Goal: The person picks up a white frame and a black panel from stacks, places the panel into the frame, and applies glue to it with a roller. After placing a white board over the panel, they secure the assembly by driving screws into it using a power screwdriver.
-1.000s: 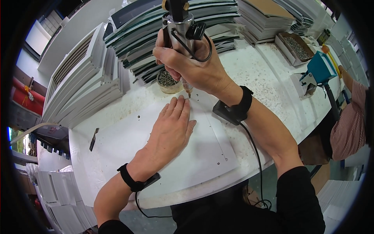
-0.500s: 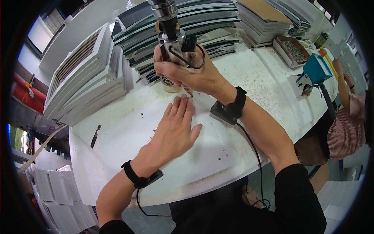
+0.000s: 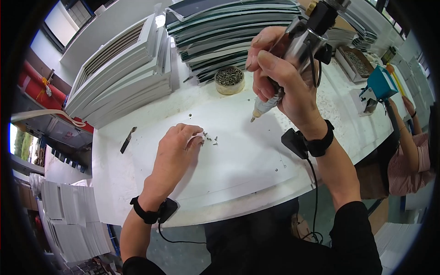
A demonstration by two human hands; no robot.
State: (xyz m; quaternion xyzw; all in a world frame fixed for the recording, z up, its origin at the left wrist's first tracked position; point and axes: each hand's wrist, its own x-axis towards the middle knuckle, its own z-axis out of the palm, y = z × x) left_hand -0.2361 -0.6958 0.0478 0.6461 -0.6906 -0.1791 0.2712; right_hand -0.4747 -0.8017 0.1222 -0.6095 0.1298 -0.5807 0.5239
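My right hand grips a power screwdriver with a metal body, tilted so that its bit points down to the left, over a white panel. On the panel, my left hand is curled, with thumb and forefinger drawn together beside a few small loose screws. Whether a screw sits between those fingertips is too small to tell. Just beyond, a round tub full of small screws stands on the white table. Both wrists wear black straps with cabled modules.
Stacked white frames stand at the far left, and dark-edged panels are piled at the back. A dark narrow tool lies on the left. At the right are a box of small metal parts, a teal device and another person's arms.
My right hand has lifted the screwdriver and swung it right, uncovering the tub. My left hand has gone from lying flat to curled fingers beside the loose screws.
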